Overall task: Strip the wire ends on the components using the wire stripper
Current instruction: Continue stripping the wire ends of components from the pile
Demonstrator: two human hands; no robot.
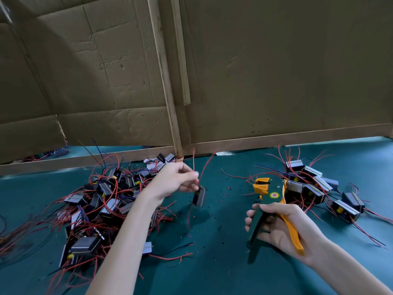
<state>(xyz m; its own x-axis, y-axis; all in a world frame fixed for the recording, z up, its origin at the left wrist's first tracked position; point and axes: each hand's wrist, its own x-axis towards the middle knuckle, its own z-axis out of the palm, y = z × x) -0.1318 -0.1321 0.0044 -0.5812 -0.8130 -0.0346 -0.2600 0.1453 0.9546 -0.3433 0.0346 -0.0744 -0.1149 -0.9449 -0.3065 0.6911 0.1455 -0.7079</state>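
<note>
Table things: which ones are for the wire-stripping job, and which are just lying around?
For the job: wire stripper in the right hand; component dangling by its red wires from the left hand; left pile and right pile of components.
Just lying about: cardboard sheets; wooden strips; snipped bits on the green mat.

Item 1: wire stripper (274, 201), green body, orange head and one orange handle. Handles are spread, head points away from me, gripped in my right hand (282, 228).
Item 2: single component (200, 195), a small dark block, blurred, hanging by its red wires (194, 160), which my left hand (176, 179) pinches.
Item 3: large heap of components (102, 201), tangled red leads, on my left.
Item 4: smaller cluster (319, 188), on my right, just beyond the stripper.
</note>
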